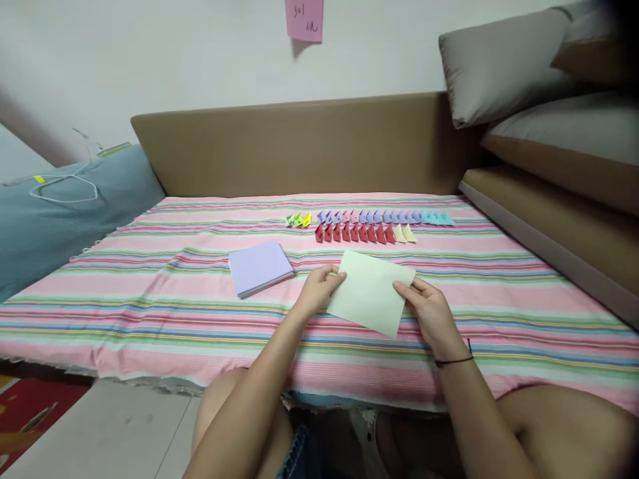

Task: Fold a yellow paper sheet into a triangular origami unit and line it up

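Note:
A pale green sheet of paper (372,293), flat and unfolded, is held by its two sides above the striped cloth. My left hand (319,289) pinches its left edge, thumb on top. At the right edge, my right hand (426,306) grips it between thumb and fingers, a dark cord around that wrist. To the left lies a stack of paper (260,266) with a lavender sheet uppermost. Beyond the sheet stand rows of small folded paper pieces: dark red ones (354,233), cream ones (404,233), purple ones (389,217), light blue ones (436,217) and green and yellow ones (298,221).
A pink striped cloth (150,293) covers the bed surface, with a brown backboard (299,150) behind. Cushions (504,66) are piled at the right. On the left, a blue bolster (74,213) carries a white wire hanger (64,188). A pink note (304,20) hangs on the wall.

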A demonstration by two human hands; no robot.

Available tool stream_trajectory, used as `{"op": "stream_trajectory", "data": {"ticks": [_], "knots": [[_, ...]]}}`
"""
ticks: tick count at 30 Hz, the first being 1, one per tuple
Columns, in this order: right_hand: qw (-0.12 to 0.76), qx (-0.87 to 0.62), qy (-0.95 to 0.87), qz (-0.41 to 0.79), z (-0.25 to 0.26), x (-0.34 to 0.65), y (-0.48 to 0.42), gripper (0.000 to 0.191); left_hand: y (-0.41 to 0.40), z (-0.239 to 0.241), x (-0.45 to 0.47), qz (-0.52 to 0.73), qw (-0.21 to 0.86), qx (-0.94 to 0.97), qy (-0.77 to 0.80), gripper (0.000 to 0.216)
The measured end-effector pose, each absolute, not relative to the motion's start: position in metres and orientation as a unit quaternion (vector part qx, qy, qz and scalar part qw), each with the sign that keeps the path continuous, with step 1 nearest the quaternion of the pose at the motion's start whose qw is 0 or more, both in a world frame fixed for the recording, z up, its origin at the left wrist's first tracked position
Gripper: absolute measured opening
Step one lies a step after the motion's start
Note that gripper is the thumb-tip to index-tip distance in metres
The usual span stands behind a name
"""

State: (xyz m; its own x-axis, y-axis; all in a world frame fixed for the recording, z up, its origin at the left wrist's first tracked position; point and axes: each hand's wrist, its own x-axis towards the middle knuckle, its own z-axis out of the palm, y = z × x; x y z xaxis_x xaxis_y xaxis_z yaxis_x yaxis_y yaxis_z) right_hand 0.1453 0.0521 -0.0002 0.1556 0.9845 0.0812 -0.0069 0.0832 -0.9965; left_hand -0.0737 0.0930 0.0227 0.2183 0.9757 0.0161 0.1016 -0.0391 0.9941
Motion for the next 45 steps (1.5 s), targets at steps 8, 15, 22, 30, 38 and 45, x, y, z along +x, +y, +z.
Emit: {"op": "stream_trajectory", "data": {"ticks": [8,15,22,30,38,45], "knots": [[0.508,-0.556,-0.644,0.136,0.060,0.179,0.004,0.009,0.074,0.051,-0.079,0.363,0.478,0.688,0.408,0.019],[0.358,-0.579,-0.722,0.122,0.008,0.195,-0.059,0.033,0.046,0.051,-0.071,0.130,0.334,0.885,0.296,0.026],[0.328,-0.575,-0.735,0.148,-0.023,0.202,-0.079,0.027,0.002,0.028,-0.061,0.094,0.181,0.944,0.259,0.062],[0.364,-0.608,-0.667,0.230,-0.008,0.202,-0.078,0.018,-0.009,0.015,-0.057,0.177,0.331,0.863,0.338,0.024],[0.375,-0.694,-0.548,0.277,-0.005,0.180,-0.067,0.034,0.003,0.013,-0.049,0.207,0.369,0.765,0.485,0.035],[0.340,-0.747,-0.531,0.210,-0.009,0.169,-0.049,0.035,-0.006,0.014,-0.046,0.352,0.093,0.816,0.449,0.025]]}}
